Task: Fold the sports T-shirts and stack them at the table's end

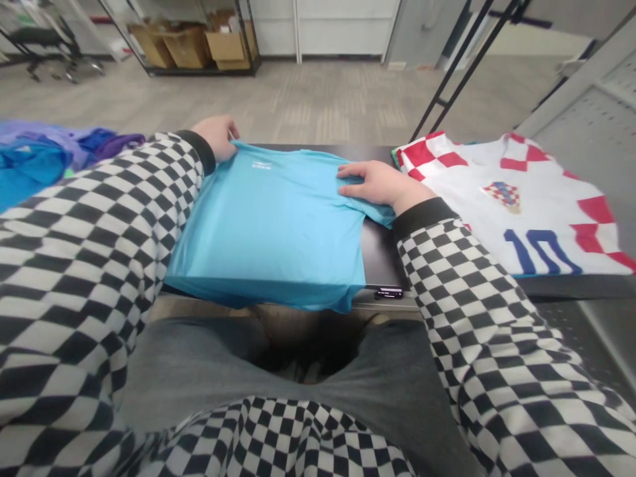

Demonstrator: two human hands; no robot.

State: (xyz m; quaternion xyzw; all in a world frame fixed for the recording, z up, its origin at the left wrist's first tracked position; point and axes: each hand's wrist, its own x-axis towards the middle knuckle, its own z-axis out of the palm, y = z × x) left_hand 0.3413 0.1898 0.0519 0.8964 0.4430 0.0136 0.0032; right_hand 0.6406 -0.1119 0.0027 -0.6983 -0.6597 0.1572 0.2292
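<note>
A light blue T-shirt [278,225] lies spread on the black table, its lower edge hanging over the front. Small white lettering shows near its upper left. My left hand [218,137] is at the shirt's far left corner, thumb and fingers pinched on the fabric. Toward the right, my right hand [375,182] rests with fingers stretched out on the shirt near its sleeve, which is bunched under the palm.
To the right lies a red-and-white checkered jersey [477,192] with a blue number 10. Blue and purple clothes [59,149] are heaped at the left. A small dark device [389,293] sits at the table's front edge. Cardboard boxes [186,46] stand on a shelf beyond.
</note>
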